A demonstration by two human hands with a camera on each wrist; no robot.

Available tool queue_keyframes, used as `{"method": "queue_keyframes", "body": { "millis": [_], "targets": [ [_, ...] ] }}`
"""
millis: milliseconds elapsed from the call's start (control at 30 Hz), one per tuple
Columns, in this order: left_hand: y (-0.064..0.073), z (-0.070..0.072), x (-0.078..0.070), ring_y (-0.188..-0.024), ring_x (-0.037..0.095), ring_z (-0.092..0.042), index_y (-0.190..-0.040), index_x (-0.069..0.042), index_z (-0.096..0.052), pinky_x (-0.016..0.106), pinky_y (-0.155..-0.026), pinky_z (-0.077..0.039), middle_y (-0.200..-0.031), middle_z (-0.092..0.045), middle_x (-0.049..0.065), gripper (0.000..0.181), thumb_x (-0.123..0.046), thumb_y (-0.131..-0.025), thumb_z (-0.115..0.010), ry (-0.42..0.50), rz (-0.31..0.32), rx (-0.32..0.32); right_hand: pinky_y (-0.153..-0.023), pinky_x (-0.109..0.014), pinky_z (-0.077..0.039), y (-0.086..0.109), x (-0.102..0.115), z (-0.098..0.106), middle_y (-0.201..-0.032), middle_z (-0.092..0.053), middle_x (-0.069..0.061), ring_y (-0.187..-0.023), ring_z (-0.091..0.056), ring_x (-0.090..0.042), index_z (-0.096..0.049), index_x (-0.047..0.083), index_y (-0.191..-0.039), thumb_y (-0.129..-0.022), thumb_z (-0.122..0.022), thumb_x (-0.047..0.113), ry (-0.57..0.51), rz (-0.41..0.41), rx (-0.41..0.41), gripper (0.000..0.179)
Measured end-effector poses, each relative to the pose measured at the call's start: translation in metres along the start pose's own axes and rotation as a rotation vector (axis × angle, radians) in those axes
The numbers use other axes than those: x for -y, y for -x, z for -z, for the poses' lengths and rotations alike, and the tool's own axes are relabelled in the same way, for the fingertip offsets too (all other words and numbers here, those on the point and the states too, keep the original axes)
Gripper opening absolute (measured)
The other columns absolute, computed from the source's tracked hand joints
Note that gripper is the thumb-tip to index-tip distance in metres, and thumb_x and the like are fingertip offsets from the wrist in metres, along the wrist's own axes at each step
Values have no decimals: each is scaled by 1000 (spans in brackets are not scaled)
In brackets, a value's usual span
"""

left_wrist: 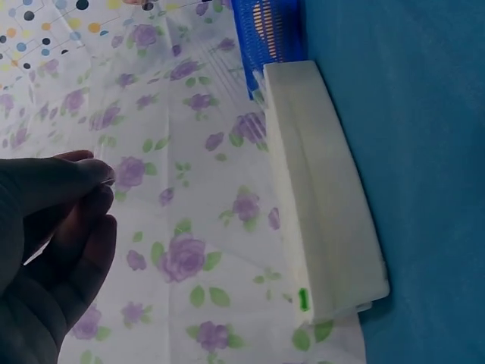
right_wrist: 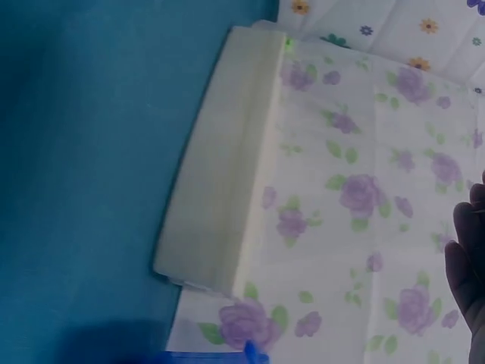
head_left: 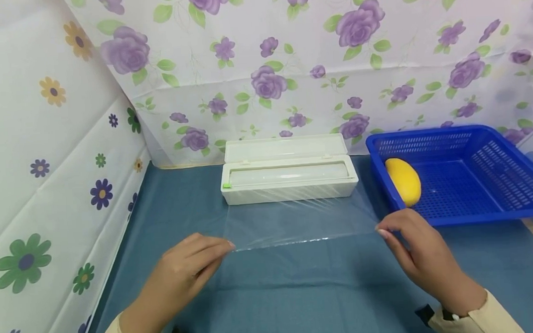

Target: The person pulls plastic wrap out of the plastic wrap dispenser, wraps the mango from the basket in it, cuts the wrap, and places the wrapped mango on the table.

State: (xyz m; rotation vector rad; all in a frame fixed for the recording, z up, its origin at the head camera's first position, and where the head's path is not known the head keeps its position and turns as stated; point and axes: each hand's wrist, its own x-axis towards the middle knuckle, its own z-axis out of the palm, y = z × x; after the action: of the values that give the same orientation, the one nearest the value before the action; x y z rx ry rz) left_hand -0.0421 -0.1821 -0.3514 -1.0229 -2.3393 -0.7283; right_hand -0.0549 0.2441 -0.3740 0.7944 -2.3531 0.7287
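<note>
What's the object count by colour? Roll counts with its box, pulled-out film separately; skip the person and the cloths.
White: 1 (dispenser box)
Clear: 1 (film sheet)
Blue: 1 (basket)
Yellow: 1 (mango-shaped item)
Total: 4

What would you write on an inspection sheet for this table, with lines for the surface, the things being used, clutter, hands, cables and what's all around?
Surface: dark blue-green cloth, lightly creased.
Things in use: clear, thin plastic film, stretched out from a long white rectangular box; its white lid is open, with a pale cylindrical roll inside.
Clutter: blue perforated plastic basket at the right, holding a smooth yellow oval object.
Hands: left hand and right hand each pinch one end of the film's near edge.
Cables: nothing seen.
Surroundings: white sheet with purple roses behind; white sheet with multicoloured flowers at the left.
</note>
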Motion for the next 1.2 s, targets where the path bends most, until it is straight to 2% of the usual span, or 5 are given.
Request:
{"method": "queue_keyframes", "body": {
  "millis": [100,233,333,667,1200],
  "targets": [
    [7,-5,0,-90,9,-68,-111,-15,-77,18,-78,-53,-104,-74,-4,40,-37,-107,-43,-9,15,36,-92,-13,-42,8,2,0,-101,-65,2,-95,-56,-9,-66,9,-103,-95,-68,7,36,-40,73,8],
    [14,-13,1,-88,6,-67,-109,-18,-77,17,-77,-54,-100,-71,-8,16,-20,-95,-71,-23,35,91,-88,-13,-44,16,2,-3,-101,-64,8,-94,-56,-5,-66,14,-102,-86,-74,-2,67,-57,144,24],
    [19,-20,2,-85,3,-65,-104,-19,-77,17,-75,-54,-96,-70,-10,32,-3,-78,-83,-15,55,142,-86,-12,-45,21,1,-7,-100,-62,14,-92,-55,-1,-65,20,-101,-86,-75,0,75,-66,186,27],
    [32,-40,2,-81,2,-59,-98,-19,-77,22,-70,-54,-91,-68,-10,14,-11,-86,-79,-44,128,338,-80,-23,-52,39,-2,-23,-99,-59,23,-92,-54,3,-65,30,-99,-87,-78,8,80,-88,291,28],
    [46,-66,11,-79,6,-61,-86,-19,-73,27,-71,-54,-84,-65,-11,13,-11,-81,-82,-111,121,327,-79,-28,-54,55,-13,-46,-98,-59,21,-92,-55,3,-69,26,-96,-87,-79,14,62,-75,394,18]
  ]
}}
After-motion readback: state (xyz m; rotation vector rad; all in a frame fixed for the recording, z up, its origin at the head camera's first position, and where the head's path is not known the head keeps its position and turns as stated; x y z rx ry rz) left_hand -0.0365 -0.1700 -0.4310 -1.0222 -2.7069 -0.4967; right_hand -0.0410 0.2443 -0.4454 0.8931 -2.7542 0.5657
